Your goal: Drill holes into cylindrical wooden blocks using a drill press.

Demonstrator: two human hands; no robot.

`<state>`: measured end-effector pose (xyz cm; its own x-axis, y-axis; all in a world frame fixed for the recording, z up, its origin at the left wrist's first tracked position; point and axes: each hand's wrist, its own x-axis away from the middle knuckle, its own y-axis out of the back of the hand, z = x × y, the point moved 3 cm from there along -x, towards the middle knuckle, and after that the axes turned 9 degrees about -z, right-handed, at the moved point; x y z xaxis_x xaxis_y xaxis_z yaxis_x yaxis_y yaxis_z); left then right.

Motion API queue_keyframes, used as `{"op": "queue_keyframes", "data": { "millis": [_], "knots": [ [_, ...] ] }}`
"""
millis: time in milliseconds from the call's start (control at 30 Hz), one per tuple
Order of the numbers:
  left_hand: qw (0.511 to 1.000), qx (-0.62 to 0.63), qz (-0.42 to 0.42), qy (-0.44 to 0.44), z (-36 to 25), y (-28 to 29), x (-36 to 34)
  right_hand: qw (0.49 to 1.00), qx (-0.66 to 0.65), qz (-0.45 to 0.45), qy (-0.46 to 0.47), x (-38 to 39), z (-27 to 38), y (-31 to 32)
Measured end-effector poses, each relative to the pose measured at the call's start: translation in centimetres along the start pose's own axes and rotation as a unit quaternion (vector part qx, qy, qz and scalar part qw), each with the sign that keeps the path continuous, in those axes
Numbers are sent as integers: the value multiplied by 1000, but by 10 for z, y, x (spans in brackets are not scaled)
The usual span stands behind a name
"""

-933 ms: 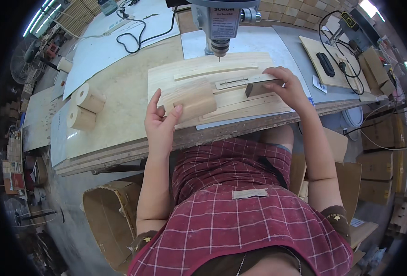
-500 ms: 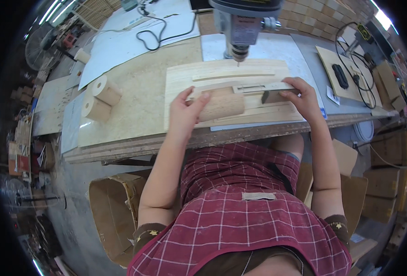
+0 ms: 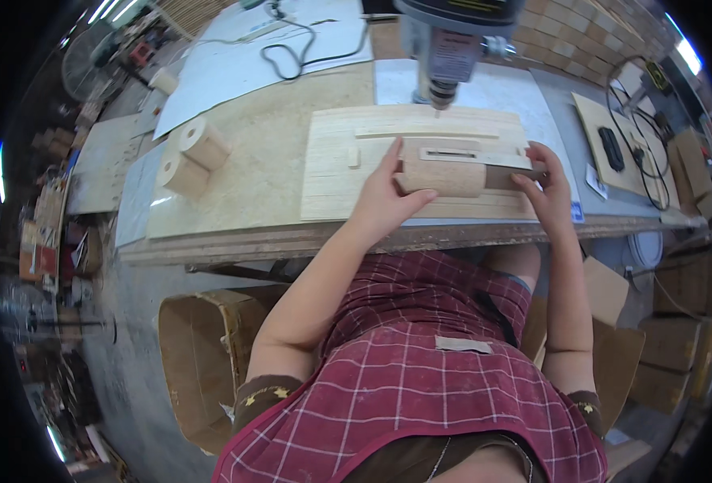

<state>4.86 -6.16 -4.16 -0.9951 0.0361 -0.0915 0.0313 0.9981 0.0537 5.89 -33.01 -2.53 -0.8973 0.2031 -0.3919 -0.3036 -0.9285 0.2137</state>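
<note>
My left hand (image 3: 388, 189) is closed round the left end of a pale wooden cylinder (image 3: 444, 179), thumb in front and fingers behind. The cylinder lies on its side over a light wooden board (image 3: 332, 185). A pale strip with a long slot (image 3: 489, 154) runs along the cylinder's upper side. At its right end my right hand (image 3: 545, 189) pinches the strip and a dark flat piece (image 3: 501, 177), which meets the cylinder's right end. Just behind hangs a drill chuck (image 3: 443, 92) with a thin bit pointing down. Fingertips behind the cylinder are partly hidden.
A thin wooden rail (image 3: 428, 134) and a small block (image 3: 353, 157) are on the board. Two wooden cylinders with end holes (image 3: 183, 173) stand at left. A black cable (image 3: 292, 64) lies at the back; a panel with a black handle-like piece (image 3: 610, 149) is at right.
My left hand has pushed the cylinder rightward along the slotted strip, against the dark piece. The small block on the board has come into sight. The whole view has shifted slightly.
</note>
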Motion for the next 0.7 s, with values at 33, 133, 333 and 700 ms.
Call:
{"op": "queue_keyframes", "data": {
  "millis": [33,133,333,700],
  "knots": [
    [998,-63,-7,-18,-1,2,3,994,92,0,64,0,-1,2],
    [997,-76,-23,-16,-1,-1,9,957,285,19,57,3,-8,9],
    [997,-60,-37,-10,-7,-23,6,972,233,23,-4,-7,-11,7],
    [999,29,-39,15,-9,-13,-13,975,219,14,-22,-16,-4,-19]
  ]
}}
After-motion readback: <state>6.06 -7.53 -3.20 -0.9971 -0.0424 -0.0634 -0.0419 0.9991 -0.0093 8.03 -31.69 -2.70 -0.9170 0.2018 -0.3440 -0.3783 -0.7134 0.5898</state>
